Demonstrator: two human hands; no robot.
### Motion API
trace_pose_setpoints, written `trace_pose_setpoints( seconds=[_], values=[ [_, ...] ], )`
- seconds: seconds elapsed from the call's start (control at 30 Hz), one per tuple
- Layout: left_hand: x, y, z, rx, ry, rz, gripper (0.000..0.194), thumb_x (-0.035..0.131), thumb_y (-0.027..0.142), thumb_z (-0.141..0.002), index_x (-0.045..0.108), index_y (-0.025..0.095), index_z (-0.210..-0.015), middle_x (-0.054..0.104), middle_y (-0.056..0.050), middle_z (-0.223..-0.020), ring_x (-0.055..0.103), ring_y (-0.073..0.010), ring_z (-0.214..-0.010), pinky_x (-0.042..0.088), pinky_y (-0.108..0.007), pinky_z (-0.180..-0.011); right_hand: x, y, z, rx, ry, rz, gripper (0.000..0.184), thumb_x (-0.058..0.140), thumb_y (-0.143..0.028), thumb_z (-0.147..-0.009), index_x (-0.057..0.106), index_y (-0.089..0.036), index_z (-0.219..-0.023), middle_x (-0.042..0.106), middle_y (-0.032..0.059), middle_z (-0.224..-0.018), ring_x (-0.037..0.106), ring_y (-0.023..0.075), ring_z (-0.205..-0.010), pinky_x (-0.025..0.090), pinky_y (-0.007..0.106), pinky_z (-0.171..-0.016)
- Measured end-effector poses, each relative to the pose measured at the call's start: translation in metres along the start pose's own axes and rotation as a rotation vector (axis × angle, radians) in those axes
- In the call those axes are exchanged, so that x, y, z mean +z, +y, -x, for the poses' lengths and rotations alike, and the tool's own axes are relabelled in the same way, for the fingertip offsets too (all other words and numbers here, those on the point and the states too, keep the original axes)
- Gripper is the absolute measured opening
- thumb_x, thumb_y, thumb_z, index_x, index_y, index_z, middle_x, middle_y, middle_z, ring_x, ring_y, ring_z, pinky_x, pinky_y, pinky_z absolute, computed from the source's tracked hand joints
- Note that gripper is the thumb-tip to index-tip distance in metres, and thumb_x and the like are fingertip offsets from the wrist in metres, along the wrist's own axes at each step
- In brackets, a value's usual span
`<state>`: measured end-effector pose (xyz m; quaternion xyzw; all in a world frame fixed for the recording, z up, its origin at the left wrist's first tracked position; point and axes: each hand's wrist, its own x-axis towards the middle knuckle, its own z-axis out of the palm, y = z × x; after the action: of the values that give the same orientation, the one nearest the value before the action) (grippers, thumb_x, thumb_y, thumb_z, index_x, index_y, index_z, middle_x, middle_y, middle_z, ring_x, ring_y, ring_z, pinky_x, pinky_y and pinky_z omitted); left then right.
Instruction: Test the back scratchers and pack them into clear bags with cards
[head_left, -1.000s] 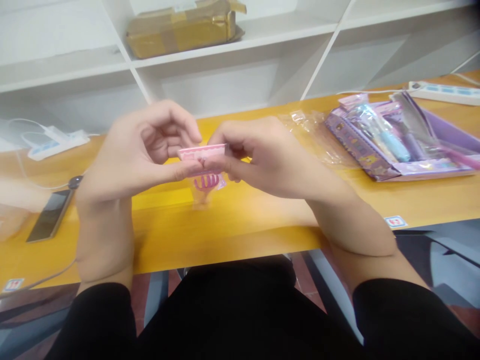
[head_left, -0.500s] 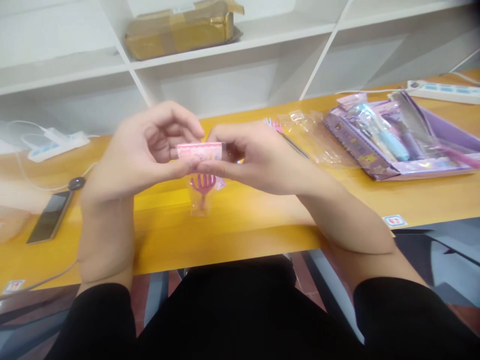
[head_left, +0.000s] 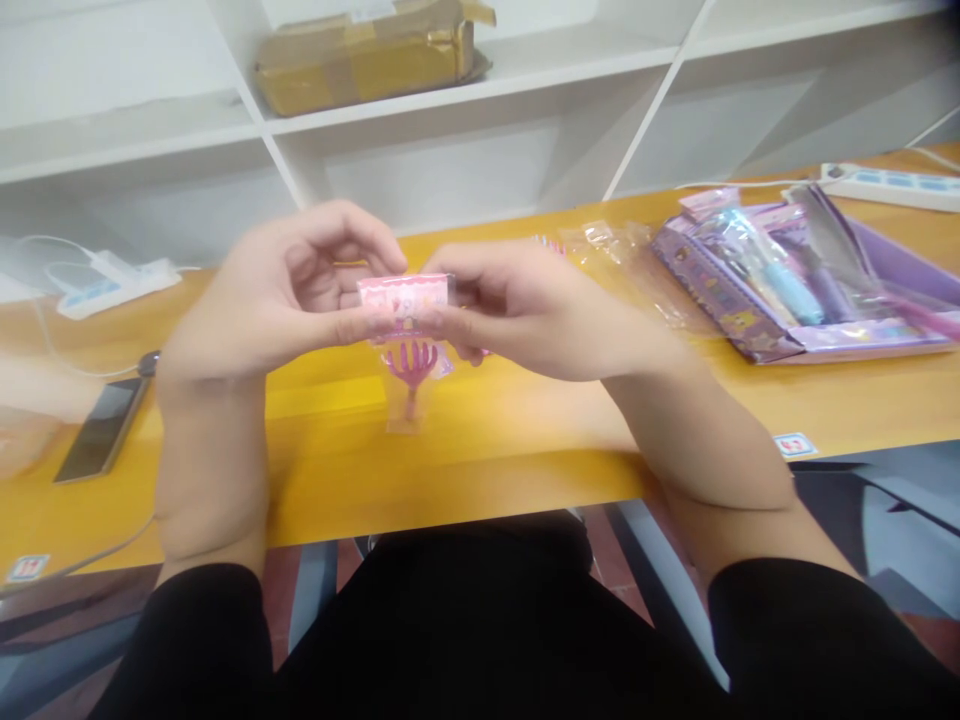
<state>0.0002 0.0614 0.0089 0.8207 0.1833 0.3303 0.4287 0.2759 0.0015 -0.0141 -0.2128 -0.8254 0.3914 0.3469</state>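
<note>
Between my two hands is a pink printed card (head_left: 403,300), like the header of a small packet. My left hand (head_left: 289,290) pinches its left end between thumb and curled fingers. The right end is pinched by my right hand (head_left: 517,305). Just below the card shows a pink claw-shaped head (head_left: 411,360), like that of a back scratcher, inside a clear plastic bag (head_left: 405,420). I cannot tell whether this bag is joined to the card or lies on the table. Another striped claw head (head_left: 550,243) is mostly hidden behind my right hand.
A purple box (head_left: 739,310) of wrapped items stands on the yellow table (head_left: 480,450) at right, beside crumpled clear wrapping (head_left: 622,250). At left lie a phone (head_left: 103,428) and a power strip (head_left: 120,288); another power strip (head_left: 892,185) is at far right. White shelves behind hold a taped carton (head_left: 367,65).
The card has tilted so more of its printed face shows. My right hand has shifted slightly and now covers more of the striped claw head behind it. The view has moved a little.
</note>
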Motion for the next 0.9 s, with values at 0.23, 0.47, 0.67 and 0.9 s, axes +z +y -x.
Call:
trace_pose_setpoints(
  seconds=[0.23, 0.47, 0.67, 0.9],
  values=[
    [0.022, 0.026, 0.019, -0.092, 0.145, 0.000, 0.033, 0.101, 0.022, -0.089, 0.083, 0.018, -0.116, 0.080, -0.006, -0.103, 0.081, -0.0149, -0.090, 0.070, -0.020, -0.077, -0.008, 0.007, -0.002, -0.005, -0.082, -0.076, 0.022, 0.071, -0.040, -0.117, 0.067, -0.019, -0.121, 0.073, 0.0010, -0.095, 0.065, 0.0092, -0.074, 0.051, 0.019, -0.063],
    [0.020, 0.025, 0.022, -0.028, 0.164, -0.030, 0.035, 0.100, 0.012, -0.087, 0.083, 0.012, -0.117, 0.080, -0.009, -0.108, 0.078, -0.0124, -0.089, 0.068, -0.016, -0.076, -0.003, 0.038, -0.017, 0.009, -0.294, 0.074, 0.034, 0.085, -0.032, -0.102, 0.071, -0.018, -0.130, 0.078, 0.0056, -0.121, 0.071, 0.0129, -0.089, 0.056, 0.023, -0.074],
    [0.015, 0.026, 0.025, -0.025, 0.184, -0.119, 0.037, 0.102, 0.014, -0.087, 0.083, 0.015, -0.118, 0.078, -0.006, -0.104, 0.076, -0.0107, -0.088, 0.068, -0.014, -0.074, 0.023, 0.052, -0.025, 0.089, -0.348, 0.122, 0.024, 0.086, -0.031, -0.103, 0.078, -0.015, -0.119, 0.082, 0.0067, -0.114, 0.071, 0.0154, -0.090, 0.052, 0.027, -0.077],
    [0.017, 0.036, 0.026, -0.078, 0.113, -0.204, 0.032, 0.097, 0.022, -0.092, 0.081, 0.022, -0.120, 0.082, -0.008, -0.111, 0.082, -0.0201, -0.096, 0.073, -0.026, -0.074, 0.034, 0.061, -0.031, 0.154, -0.572, 0.020, 0.008, 0.073, -0.015, -0.111, 0.081, -0.014, -0.109, 0.084, 0.0042, -0.105, 0.072, 0.0135, -0.090, 0.051, 0.026, -0.082]
  ],
)
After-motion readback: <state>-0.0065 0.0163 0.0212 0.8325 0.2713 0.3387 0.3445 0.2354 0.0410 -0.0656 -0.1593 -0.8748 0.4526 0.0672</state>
